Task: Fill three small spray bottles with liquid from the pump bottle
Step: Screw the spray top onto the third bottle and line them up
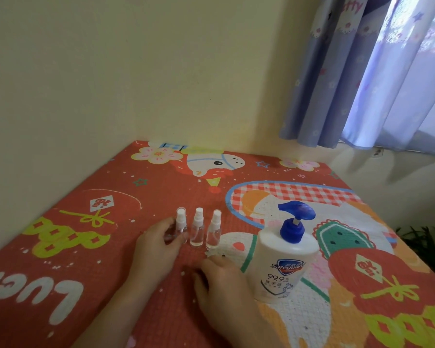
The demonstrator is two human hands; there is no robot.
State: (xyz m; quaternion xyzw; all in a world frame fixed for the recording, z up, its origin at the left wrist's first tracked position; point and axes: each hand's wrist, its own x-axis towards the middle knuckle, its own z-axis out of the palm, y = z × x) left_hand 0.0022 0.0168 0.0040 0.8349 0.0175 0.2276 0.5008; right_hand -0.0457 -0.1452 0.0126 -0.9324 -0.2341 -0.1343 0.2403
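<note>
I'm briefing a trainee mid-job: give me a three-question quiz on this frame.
1. True or false: all three spray bottles have their caps on.
2. Which hand grips a spray bottle? A) left B) right C) neither
3. Fill in: the pump bottle's pump head is coloured ____.

Key:
1. True; the left spray bottle, middle spray bottle and right spray bottle are capped.
2. A; the left hand grips it, while the right hand rests on the mat.
3. Blue, on the pump bottle.

Two bare hands [158,249] and forearms — no sleeves, rings or watch in view.
</note>
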